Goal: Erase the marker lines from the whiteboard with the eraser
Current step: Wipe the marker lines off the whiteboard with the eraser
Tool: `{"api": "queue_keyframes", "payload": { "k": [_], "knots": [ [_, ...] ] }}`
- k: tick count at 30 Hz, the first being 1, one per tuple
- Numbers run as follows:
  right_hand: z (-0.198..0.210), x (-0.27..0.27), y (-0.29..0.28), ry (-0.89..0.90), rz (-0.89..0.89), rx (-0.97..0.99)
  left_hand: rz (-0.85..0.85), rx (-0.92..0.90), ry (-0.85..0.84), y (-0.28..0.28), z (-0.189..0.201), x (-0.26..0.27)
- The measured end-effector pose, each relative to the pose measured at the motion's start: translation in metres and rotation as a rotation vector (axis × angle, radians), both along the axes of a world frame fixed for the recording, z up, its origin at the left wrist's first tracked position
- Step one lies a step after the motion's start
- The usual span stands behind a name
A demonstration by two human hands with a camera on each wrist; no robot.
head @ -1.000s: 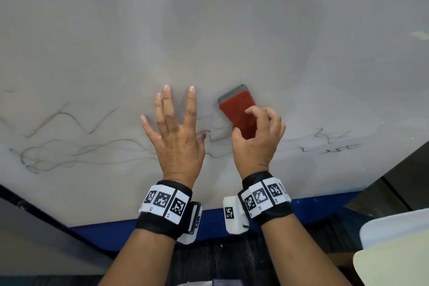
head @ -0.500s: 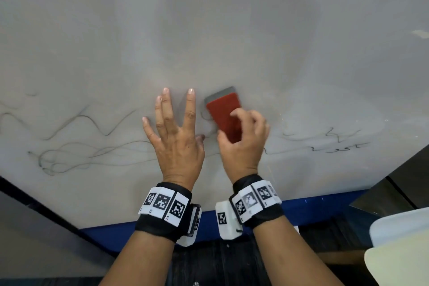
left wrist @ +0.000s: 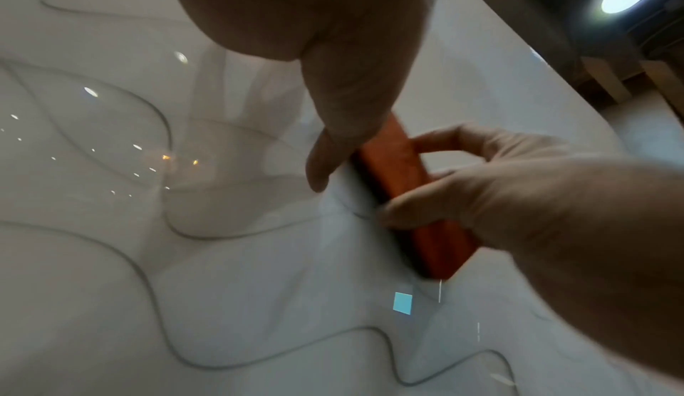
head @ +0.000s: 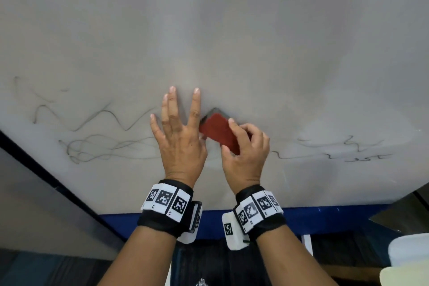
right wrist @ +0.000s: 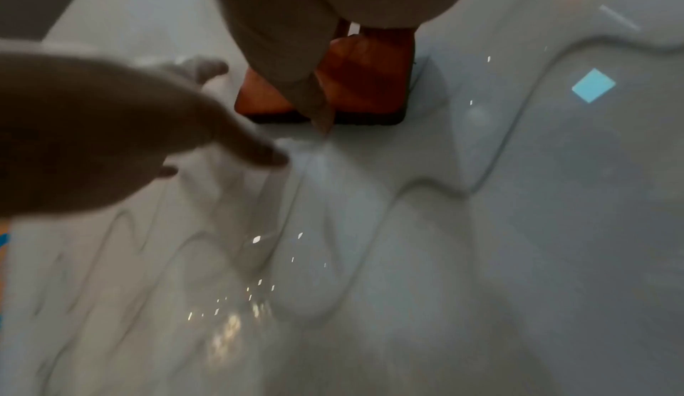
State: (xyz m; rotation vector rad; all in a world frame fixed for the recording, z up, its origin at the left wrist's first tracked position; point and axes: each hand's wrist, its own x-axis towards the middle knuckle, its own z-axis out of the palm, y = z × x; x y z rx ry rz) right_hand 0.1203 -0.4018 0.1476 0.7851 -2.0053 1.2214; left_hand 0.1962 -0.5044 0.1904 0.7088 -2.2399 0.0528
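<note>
The whiteboard (head: pixel 232 30) fills the head view, with thin wavy marker lines (head: pixel 97 121) at the left and shorter scribbles (head: pixel 352 148) at the right. My right hand (head: pixel 243 146) grips the red eraser (head: pixel 217 131), tilted, with its dark felt side against the board. My left hand (head: pixel 180 127) lies flat on the board with straight spread fingers, its thumb side right beside the eraser. In the left wrist view the eraser (left wrist: pixel 407 186) sits between the right hand's thumb and fingers. The right wrist view shows the eraser (right wrist: pixel 355 86) under my thumb, wavy lines (right wrist: pixel 436 186) around it.
A blue strip (head: pixel 301 218) runs along the board's lower edge. A dark frame edge (head: pixel 46 181) slants at the lower left. A pale chair or table top (head: pixel 408 260) sits at the lower right. Ceiling lights reflect as bright specks on the glossy board (left wrist: pixel 137 148).
My right hand has slid the eraser leftward along the board until it sits against my left hand, turning it more diagonal. The lines between the hands have gone. The left hand stays flat.
</note>
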Motion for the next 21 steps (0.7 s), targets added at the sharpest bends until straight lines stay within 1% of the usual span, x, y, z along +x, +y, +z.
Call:
{"api": "queue_keyframes", "payload": {
  "k": [3, 4, 5, 6, 9, 10, 14, 16, 17, 21],
  "knots": [
    [0.025, -0.029, 0.012, 0.004, -0.112, -0.216, 0.031, 0.025, -0.035, -0.001, 0.001, 0.004],
    [0.029, -0.031, 0.012, -0.001, -0.124, -0.244, 0.037, 0.035, -0.035, 0.0, 0.001, 0.005],
    [0.028, -0.027, 0.007, -0.014, -0.113, -0.241, 0.039, 0.041, -0.032, 0.0, 0.002, 0.006],
    [0.022, -0.017, 0.001, -0.029, -0.081, -0.196, 0.035, 0.042, -0.03, -0.001, 0.002, 0.007],
    [-0.003, 0.01, -0.011, -0.042, 0.025, 0.01, 0.017, 0.018, -0.023, -0.009, 0.001, 0.011],
    [-0.002, 0.008, -0.011, -0.035, 0.023, 0.011, 0.013, 0.011, -0.019, -0.012, 0.0, 0.012],
    [0.022, -0.013, -0.01, 0.008, -0.133, -0.267, 0.008, 0.003, -0.025, -0.026, 0.0, 0.02],
    [0.022, -0.008, -0.02, -0.021, -0.159, -0.324, -0.001, 0.004, -0.016, -0.032, 0.001, 0.023],
    [0.017, -0.001, -0.027, -0.042, -0.151, -0.313, -0.005, 0.002, -0.014, -0.035, 0.001, 0.024],
    [-0.005, 0.018, -0.038, -0.052, -0.083, -0.11, -0.041, 0.001, 0.006, -0.043, -0.001, 0.025]
  ]
}}
